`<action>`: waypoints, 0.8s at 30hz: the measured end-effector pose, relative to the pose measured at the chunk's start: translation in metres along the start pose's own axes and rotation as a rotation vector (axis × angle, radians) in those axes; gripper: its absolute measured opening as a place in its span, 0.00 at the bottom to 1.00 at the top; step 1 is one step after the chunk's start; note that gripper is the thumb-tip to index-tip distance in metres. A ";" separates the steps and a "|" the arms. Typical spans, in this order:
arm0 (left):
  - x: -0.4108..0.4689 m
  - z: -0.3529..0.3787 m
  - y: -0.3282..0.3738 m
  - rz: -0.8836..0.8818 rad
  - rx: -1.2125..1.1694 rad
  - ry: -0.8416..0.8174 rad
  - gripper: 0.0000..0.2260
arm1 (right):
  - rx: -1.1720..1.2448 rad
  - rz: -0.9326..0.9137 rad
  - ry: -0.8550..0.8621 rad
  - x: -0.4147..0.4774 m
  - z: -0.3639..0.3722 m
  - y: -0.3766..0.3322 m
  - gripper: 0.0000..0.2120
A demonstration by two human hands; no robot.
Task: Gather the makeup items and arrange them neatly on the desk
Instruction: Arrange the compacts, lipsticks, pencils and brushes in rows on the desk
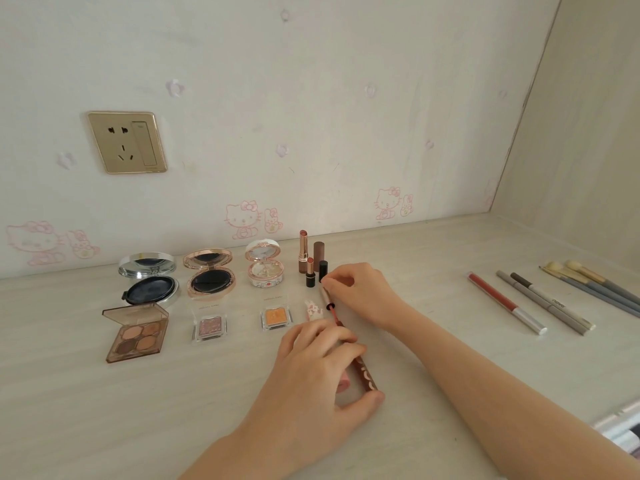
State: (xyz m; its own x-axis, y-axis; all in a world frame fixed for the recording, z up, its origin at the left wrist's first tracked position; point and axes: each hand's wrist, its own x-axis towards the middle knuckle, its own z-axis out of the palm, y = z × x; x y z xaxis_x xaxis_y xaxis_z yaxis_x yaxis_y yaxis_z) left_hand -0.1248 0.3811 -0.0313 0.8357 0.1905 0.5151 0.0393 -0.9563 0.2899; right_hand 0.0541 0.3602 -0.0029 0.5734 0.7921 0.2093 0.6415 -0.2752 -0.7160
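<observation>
Lip gloss tube [367, 378], brown with pale lettering, lay slanted at lower centre of the frame, just above the desk [104, 410]. The left hand [320, 372] grasped it, fingers curled over the upper end and thumb under the lower end. The right hand [362, 293] pinched the top of the applicator wand [328, 301] between its fingertips; the thin red stem ran down toward the tube's upper end.

Directly above the wand stood two uncapped lipsticks [304, 249] with a brown cap [318, 252] and a black cap [323, 270] beside them. A small white bunny-shaped item [313, 310] lay just left of the wand.

Further left, a back row held three open compacts: white [265, 268], rose-gold [209, 275] and silver [149, 278]. In front of these lay an orange eyeshadow pan [276, 317], a pink eyeshadow pan [209, 328] and a four-colour palette [136, 332].

At the right edge, well apart, lay a red pencil [505, 303], two grey pencils [545, 302] and several brushes [595, 283]. A gold wall socket [127, 142] sat at upper left.
</observation>
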 end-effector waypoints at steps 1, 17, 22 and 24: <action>0.000 0.000 0.000 0.000 -0.003 -0.004 0.22 | 0.002 0.007 0.005 -0.001 -0.002 0.000 0.09; 0.027 -0.006 0.029 0.076 -0.049 -0.031 0.17 | -0.315 -0.003 0.092 -0.104 -0.098 0.038 0.10; 0.072 0.017 0.060 0.032 -0.173 -0.063 0.14 | -0.419 -0.010 0.200 -0.129 -0.123 0.067 0.08; 0.092 0.034 0.069 0.001 -0.210 -0.129 0.15 | -0.439 0.028 0.254 -0.137 -0.131 0.077 0.09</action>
State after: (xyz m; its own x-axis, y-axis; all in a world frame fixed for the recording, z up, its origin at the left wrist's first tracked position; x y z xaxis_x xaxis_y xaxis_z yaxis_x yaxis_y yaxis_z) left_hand -0.0264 0.3249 0.0091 0.8991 0.1470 0.4124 -0.0652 -0.8866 0.4580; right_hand 0.0916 0.1586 0.0007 0.6641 0.6387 0.3887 0.7467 -0.5404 -0.3879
